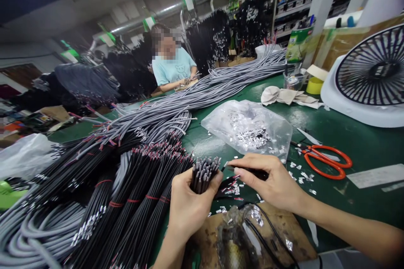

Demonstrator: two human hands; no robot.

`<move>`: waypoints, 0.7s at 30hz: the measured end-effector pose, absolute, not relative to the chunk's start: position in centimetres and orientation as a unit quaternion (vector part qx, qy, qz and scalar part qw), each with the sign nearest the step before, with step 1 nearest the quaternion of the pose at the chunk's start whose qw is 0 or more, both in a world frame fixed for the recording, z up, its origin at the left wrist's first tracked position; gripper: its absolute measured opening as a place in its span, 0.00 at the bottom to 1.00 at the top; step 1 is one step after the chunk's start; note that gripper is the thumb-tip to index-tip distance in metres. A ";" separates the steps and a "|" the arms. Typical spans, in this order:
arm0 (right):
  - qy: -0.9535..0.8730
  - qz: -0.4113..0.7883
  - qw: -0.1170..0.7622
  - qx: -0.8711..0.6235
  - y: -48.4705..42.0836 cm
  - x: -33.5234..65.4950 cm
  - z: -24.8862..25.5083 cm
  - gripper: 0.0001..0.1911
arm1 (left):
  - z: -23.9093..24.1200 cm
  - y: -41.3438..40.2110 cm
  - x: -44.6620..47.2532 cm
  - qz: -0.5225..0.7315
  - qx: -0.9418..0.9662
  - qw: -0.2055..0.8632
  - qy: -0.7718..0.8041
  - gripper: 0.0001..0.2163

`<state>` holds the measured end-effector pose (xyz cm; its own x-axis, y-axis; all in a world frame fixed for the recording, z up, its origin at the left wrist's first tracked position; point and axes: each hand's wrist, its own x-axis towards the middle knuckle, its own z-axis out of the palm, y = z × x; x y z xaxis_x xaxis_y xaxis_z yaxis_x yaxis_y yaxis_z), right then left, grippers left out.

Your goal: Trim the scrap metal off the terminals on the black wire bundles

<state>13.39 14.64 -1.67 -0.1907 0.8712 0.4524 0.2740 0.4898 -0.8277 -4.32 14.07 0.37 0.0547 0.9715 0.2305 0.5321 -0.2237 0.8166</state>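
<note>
My left hand [188,206] is closed around a bundle of short black cables [203,173], their cut ends pointing up. My right hand [271,180] pinches a single black cable [257,172] just to the right of that bundle, its tip close to the bundle's ends. Small shiny metal terminals [235,189] lie scattered on the green table [362,143] under both hands. A clear plastic bag of terminals [249,128] lies just beyond my hands.
Heaps of black cables [126,193] and grey cables [176,109] fill the left. Orange scissors [328,160] lie to the right, a white fan [369,80] far right. A brown board [252,231] lies near me. Another person [172,65] works across the table.
</note>
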 end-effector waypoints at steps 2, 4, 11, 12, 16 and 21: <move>-0.713 0.305 0.489 -0.398 14.7 13.3 -1.7 0.11 | 0.4 14.1 -4.3 0.405 0.673 0.282 0.551 0.15; -0.715 0.307 0.487 -0.397 14.7 13.3 -1.8 0.11 | 0.5 14.0 -4.2 0.407 0.675 0.291 0.542 0.12; -0.710 0.322 0.474 -0.409 14.5 13.5 -2.0 0.11 | -0.1 13.9 -4.0 0.418 0.677 0.273 0.540 0.10; -0.709 0.321 0.477 -0.408 14.5 13.5 -1.9 0.11 | -0.2 14.0 -4.0 0.419 0.675 0.276 0.541 0.09; -0.711 0.313 0.489 -0.395 14.4 13.4 -1.9 0.10 | -0.2 14.1 -4.2 0.400 0.663 0.328 0.542 0.10; -0.724 0.314 0.491 -0.369 14.4 13.5 -1.6 0.09 | 0.7 14.2 -4.8 0.392 0.626 0.451 0.501 0.11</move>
